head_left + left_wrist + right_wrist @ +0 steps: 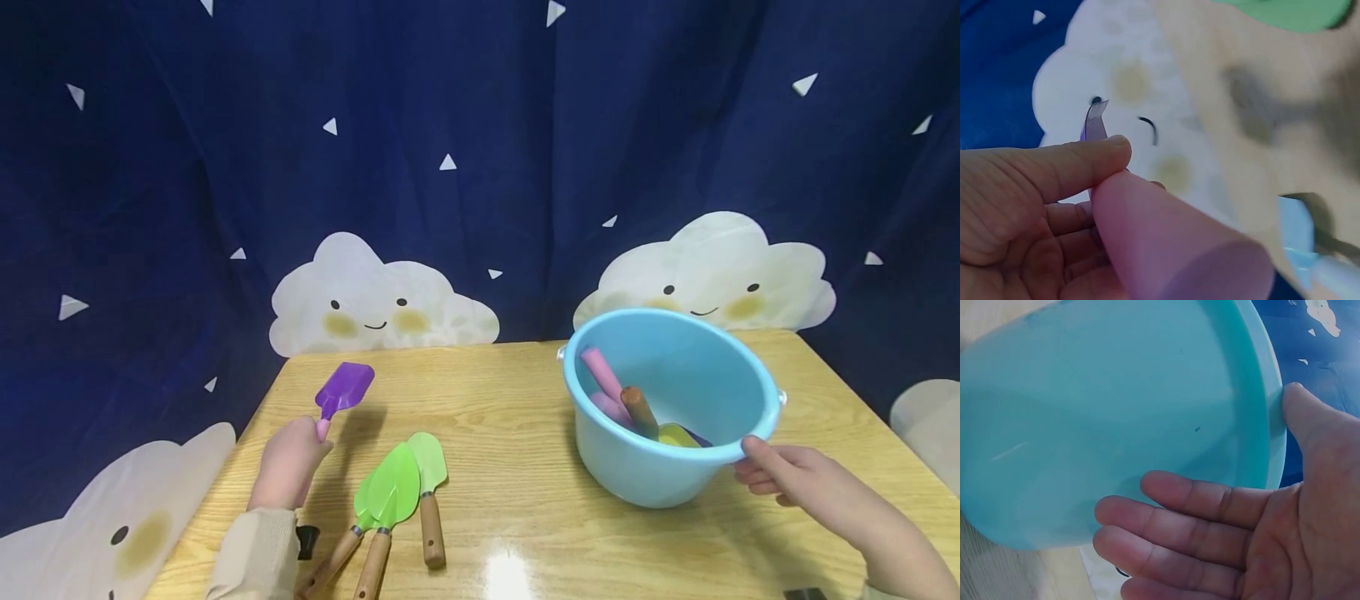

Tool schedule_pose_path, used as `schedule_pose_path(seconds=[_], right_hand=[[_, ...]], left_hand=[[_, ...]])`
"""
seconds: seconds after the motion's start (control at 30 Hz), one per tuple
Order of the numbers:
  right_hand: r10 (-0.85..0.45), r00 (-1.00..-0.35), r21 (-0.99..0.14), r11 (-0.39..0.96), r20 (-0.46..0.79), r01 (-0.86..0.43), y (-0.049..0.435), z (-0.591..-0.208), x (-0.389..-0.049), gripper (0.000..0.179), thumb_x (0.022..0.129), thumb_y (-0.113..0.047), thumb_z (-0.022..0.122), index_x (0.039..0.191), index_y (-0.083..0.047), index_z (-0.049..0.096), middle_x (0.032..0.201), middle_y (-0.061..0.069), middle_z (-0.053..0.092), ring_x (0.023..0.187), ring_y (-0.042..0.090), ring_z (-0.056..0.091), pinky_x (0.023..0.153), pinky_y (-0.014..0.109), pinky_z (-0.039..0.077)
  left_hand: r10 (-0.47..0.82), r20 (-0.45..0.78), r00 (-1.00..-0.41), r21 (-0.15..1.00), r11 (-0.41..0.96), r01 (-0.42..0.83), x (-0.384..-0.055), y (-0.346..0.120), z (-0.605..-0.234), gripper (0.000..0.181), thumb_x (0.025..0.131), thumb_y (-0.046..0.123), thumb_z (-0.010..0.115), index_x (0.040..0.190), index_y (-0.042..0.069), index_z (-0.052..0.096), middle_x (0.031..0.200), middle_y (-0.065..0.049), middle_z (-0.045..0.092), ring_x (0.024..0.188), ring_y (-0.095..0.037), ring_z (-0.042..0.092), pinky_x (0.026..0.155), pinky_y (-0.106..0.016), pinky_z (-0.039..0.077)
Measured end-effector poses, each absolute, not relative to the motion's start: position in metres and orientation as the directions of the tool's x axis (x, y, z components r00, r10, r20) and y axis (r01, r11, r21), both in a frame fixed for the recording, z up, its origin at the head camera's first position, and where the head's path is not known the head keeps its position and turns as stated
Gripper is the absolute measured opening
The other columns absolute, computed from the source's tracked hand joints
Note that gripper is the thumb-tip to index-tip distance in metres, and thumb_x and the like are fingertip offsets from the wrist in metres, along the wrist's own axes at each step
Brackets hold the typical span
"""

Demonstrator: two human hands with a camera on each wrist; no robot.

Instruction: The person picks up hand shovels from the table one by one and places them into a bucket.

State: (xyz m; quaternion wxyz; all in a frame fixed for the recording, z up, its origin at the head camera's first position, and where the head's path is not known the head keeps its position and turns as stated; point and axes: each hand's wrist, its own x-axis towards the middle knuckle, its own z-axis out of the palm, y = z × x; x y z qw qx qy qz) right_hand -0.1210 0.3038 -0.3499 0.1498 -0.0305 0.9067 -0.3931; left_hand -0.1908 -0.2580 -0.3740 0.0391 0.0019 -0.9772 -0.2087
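Note:
My left hand [288, 462] grips a small toy shovel by its pink handle [1166, 231], holding it above the left of the table. The purple blade [346, 387] points away from me. On the right stands a light blue bucket [637, 475], its mouth leaning toward me. My right hand [813, 487] holds the near right rim, thumb on top and fingers along the outer wall, as the right wrist view shows. Inside the bucket lie a pink handle [602, 373], a brown wooden handle [637, 410] and a yellow-green piece [677, 435]; their lower parts are partly hidden.
Between the hands, a pale green spatula-shaped trowel [428, 467] and two leaf-shaped green trowels [396, 487] with wooden handles lie on the wooden table [517, 450]. A dark blue curtain [510, 192] with clouds hangs behind the table.

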Motion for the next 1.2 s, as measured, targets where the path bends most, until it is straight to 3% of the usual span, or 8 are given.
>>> schedule_pose_path(seconds=[0.07, 0.1, 0.33, 0.63, 1.2], right_hand=[[-0.174, -0.952, -0.726, 0.685, -0.251, 0.066, 0.304, -0.351, -0.121, 0.060, 0.099, -0.034, 0.020, 0.107, 0.015, 0.054, 0.098, 0.023, 0.061, 0.087, 0.030, 0.061, 0.068, 0.041, 0.048], [-0.176, -0.951, -0.726, 0.684, -0.253, 0.067, 0.304, -0.351, -0.121, 0.060, 0.099, -0.034, 0.020, 0.107, 0.015, 0.054, 0.098, 0.023, 0.061, 0.087, 0.030, 0.061, 0.068, 0.041, 0.048], [-0.192, -0.944, -0.734, 0.675, -0.269, 0.072, 0.304, -0.353, -0.121, 0.061, 0.099, -0.034, 0.019, 0.106, 0.015, 0.054, 0.099, 0.024, 0.061, 0.087, 0.031, 0.061, 0.068, 0.042, 0.048], [-0.194, -0.943, -0.738, 0.670, -0.271, 0.074, 0.304, -0.355, -0.121, 0.060, 0.099, -0.034, 0.019, 0.106, 0.014, 0.055, 0.098, 0.022, 0.061, 0.087, 0.030, 0.061, 0.067, 0.039, 0.048], [-0.211, -0.939, -0.750, 0.658, -0.270, 0.068, 0.306, -0.355, -0.122, 0.061, 0.099, -0.034, 0.018, 0.106, 0.015, 0.055, 0.099, 0.023, 0.061, 0.087, 0.029, 0.061, 0.067, 0.038, 0.047]], left_hand=[[-0.008, 0.096, -0.995, 0.386, 0.922, 0.030, -0.192, -0.249, -0.367, 0.026, 0.080, 0.010, 0.061, 0.062, 0.001, 0.045, 0.059, -0.007, 0.043, 0.055, -0.019, 0.043, 0.054, -0.037, 0.041], [-0.053, 0.010, -0.999, 0.339, 0.940, -0.047, -0.186, -0.241, -0.356, 0.025, 0.080, 0.009, 0.062, 0.062, 0.004, 0.045, 0.060, -0.006, 0.043, 0.055, -0.021, 0.042, 0.055, -0.041, 0.041], [0.015, 0.070, -0.997, 0.262, 0.964, 0.033, -0.187, -0.210, -0.331, 0.020, 0.077, 0.007, 0.065, 0.066, -0.001, 0.050, 0.059, -0.008, 0.048, 0.055, -0.025, 0.049, 0.057, -0.044, 0.043], [0.073, 0.133, -0.988, 0.225, 0.969, 0.101, -0.191, -0.184, -0.318, 0.020, 0.075, 0.008, 0.068, 0.067, 0.001, 0.051, 0.057, -0.008, 0.049, 0.056, -0.029, 0.053, 0.057, -0.044, 0.044], [0.138, 0.142, -0.980, 0.244, 0.955, 0.170, -0.201, -0.145, -0.305, 0.016, 0.076, 0.008, 0.069, 0.074, 0.000, 0.055, 0.060, -0.004, 0.050, 0.055, -0.022, 0.051, 0.057, -0.038, 0.046]])
